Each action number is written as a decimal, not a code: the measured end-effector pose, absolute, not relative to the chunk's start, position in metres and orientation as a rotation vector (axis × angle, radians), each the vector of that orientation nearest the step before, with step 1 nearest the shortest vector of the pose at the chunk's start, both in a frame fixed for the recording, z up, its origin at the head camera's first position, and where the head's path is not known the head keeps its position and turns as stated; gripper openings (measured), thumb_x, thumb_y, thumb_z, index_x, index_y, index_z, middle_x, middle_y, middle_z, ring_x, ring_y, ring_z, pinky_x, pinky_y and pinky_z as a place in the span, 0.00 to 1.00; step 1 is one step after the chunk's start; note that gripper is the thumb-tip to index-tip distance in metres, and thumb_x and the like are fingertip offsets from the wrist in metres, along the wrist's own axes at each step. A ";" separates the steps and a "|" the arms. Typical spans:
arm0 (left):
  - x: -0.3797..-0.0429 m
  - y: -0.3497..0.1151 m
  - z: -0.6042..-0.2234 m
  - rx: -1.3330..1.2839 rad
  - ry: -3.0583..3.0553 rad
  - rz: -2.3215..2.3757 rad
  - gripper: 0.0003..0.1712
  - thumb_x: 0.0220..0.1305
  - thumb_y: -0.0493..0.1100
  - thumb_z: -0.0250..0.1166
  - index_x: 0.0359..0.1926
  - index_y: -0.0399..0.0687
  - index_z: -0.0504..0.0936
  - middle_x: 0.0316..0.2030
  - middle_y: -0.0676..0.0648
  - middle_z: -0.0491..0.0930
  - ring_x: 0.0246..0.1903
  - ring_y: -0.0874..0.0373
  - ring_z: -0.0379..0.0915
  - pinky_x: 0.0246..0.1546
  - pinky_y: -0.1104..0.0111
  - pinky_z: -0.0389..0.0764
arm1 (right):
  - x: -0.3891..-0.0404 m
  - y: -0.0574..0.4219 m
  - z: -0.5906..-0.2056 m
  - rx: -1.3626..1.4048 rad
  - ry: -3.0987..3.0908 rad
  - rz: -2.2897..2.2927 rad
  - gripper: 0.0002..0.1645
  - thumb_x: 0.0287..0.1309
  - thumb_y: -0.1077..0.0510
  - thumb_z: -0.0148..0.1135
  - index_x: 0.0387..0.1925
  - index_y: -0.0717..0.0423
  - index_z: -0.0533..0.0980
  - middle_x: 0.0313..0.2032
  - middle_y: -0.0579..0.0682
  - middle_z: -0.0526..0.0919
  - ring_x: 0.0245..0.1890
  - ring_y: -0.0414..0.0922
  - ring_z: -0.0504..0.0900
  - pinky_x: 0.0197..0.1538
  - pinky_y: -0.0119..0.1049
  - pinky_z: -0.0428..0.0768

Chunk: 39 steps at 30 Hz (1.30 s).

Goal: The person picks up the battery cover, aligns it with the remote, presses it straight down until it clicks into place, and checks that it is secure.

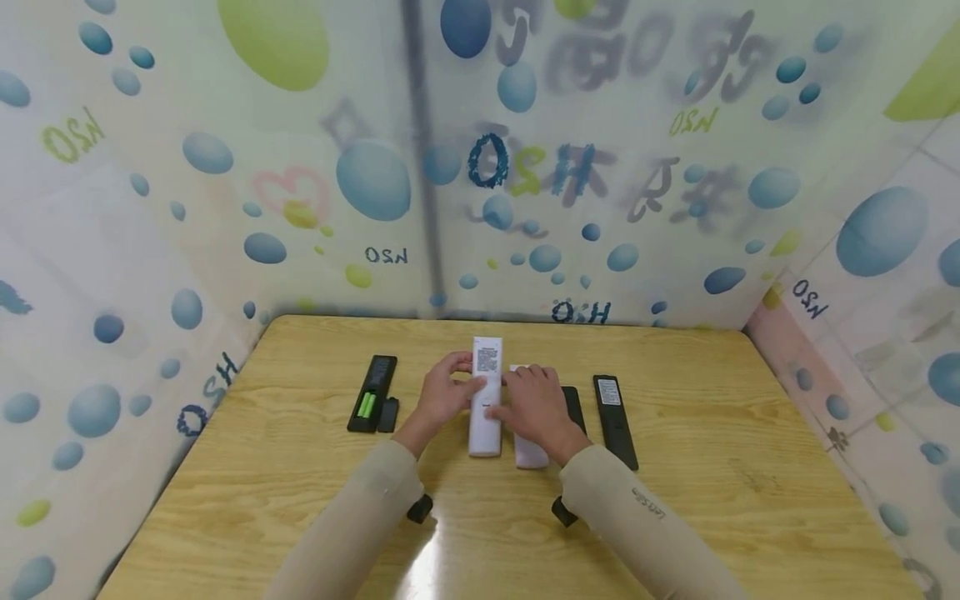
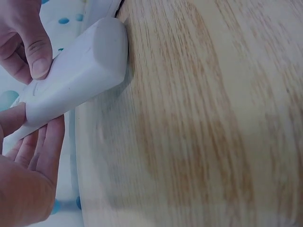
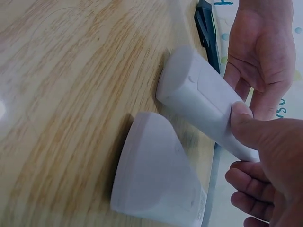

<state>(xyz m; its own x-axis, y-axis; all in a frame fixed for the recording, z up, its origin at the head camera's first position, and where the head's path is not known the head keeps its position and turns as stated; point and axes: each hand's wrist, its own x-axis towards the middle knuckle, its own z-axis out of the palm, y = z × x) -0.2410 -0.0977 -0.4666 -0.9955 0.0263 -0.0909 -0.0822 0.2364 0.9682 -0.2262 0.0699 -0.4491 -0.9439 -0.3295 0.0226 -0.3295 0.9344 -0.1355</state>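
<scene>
A white remote control (image 1: 486, 433) lies back side up between both hands, its printed label at the far end. My left hand (image 1: 442, 396) grips its left edge, thumb on top and fingers along the side, as the left wrist view also shows. My right hand (image 1: 538, 404) presses its thumb on the battery cover (image 3: 215, 87), with its fingers curled at the remote's right edge. The near end of this remote sits close over the table. Just to the right is a second white remote (image 1: 531, 455), partly hidden under my right hand.
On the left of the wooden table (image 1: 247, 483) lies a black remote (image 1: 383, 371) with green batteries (image 1: 367, 405) showing, its loose cover (image 1: 388, 414) beside it. Another black remote (image 1: 573, 402) is partly behind my right hand. Farther right lies a labelled black remote (image 1: 619, 429).
</scene>
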 end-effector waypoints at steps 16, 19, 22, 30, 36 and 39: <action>-0.243 -0.098 -0.471 -0.229 2.364 1.826 0.23 0.62 0.38 0.67 0.58 0.42 0.76 0.50 0.41 0.78 0.39 0.55 0.78 0.34 0.63 0.86 | -0.226 0.090 -0.440 -0.565 3.115 -0.227 0.32 0.59 0.33 0.60 0.56 0.48 0.77 0.52 0.49 0.82 0.57 0.51 0.75 0.64 0.51 0.68; -0.243 -0.098 -0.475 -0.238 2.370 1.796 0.23 0.62 0.38 0.67 0.57 0.40 0.76 0.48 0.40 0.78 0.38 0.55 0.78 0.33 0.65 0.85 | -0.226 0.094 -0.440 -0.533 3.115 -0.221 0.31 0.59 0.34 0.60 0.56 0.48 0.77 0.50 0.49 0.82 0.57 0.51 0.75 0.64 0.51 0.68; -0.244 -0.098 -0.481 -0.257 2.382 1.729 0.23 0.62 0.40 0.68 0.58 0.42 0.76 0.47 0.42 0.78 0.39 0.55 0.78 0.34 0.66 0.85 | -0.226 0.096 -0.440 -0.507 3.100 -0.212 0.31 0.60 0.35 0.60 0.56 0.49 0.77 0.50 0.49 0.82 0.57 0.51 0.74 0.65 0.52 0.67; -0.242 -0.099 -0.486 -0.334 2.427 1.593 0.24 0.62 0.44 0.68 0.58 0.42 0.77 0.48 0.42 0.80 0.41 0.54 0.80 0.35 0.67 0.85 | -0.224 0.099 -0.440 -0.506 3.082 -0.220 0.30 0.61 0.36 0.60 0.56 0.49 0.77 0.53 0.50 0.81 0.57 0.52 0.74 0.65 0.52 0.67; -0.237 -0.096 -0.483 -0.367 2.478 1.544 0.24 0.61 0.44 0.69 0.56 0.42 0.78 0.45 0.43 0.81 0.38 0.55 0.80 0.30 0.67 0.85 | -0.223 0.101 -0.442 -0.513 3.086 -0.224 0.30 0.61 0.36 0.60 0.56 0.49 0.77 0.53 0.51 0.81 0.57 0.52 0.74 0.64 0.52 0.67; -0.235 -0.093 -0.482 -0.376 2.510 1.516 0.23 0.60 0.45 0.69 0.56 0.44 0.79 0.44 0.44 0.80 0.36 0.56 0.79 0.27 0.68 0.84 | -0.223 0.102 -0.444 -0.522 3.104 -0.211 0.30 0.61 0.35 0.60 0.56 0.49 0.77 0.52 0.50 0.82 0.56 0.51 0.75 0.64 0.51 0.68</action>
